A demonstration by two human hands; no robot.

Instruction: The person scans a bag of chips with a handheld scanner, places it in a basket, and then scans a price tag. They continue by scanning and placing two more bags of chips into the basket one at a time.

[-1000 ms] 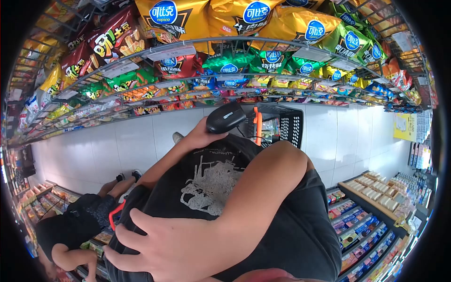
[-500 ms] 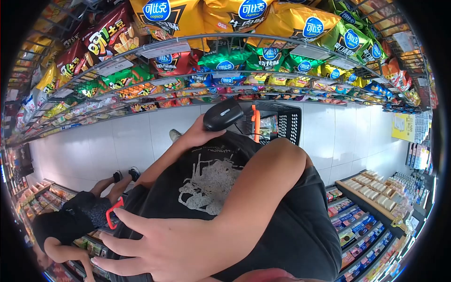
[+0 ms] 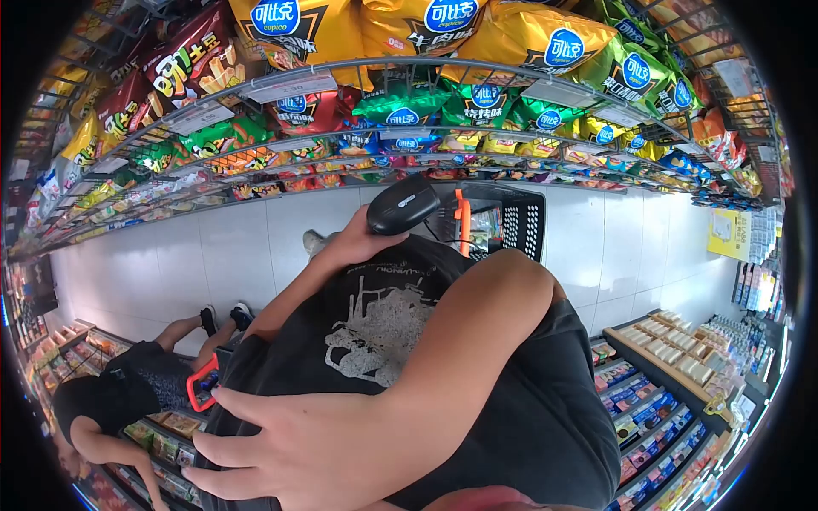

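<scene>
In my left hand (image 3: 358, 240) is a black handheld barcode scanner (image 3: 404, 205), its rounded head facing the chip shelf. A thin dark cable (image 3: 445, 242) runs near it toward the basket. My right arm crosses my chest, and the right hand (image 3: 298, 447) is by my left shoulder with its back to the camera. Its fingers are spread and hold nothing visible. Beside its upper finger shows a red-orange loop handle (image 3: 203, 383). Below the scanner is my dark T-shirt (image 3: 494, 417) with a pale print.
Wire shelves of chip bags (image 3: 400, 115) span the front. A black basket (image 3: 521, 221) with an orange handle (image 3: 463, 223) stands on the pale tiled floor (image 3: 588, 247). Behind on the left, a person in black (image 3: 111, 396) leans at a shelf. More packaged goods (image 3: 652, 422) line the right rear.
My right hand has shifted slightly right. The scanner stays nearly still in my left hand. The person behind has moved slightly left in the view.
</scene>
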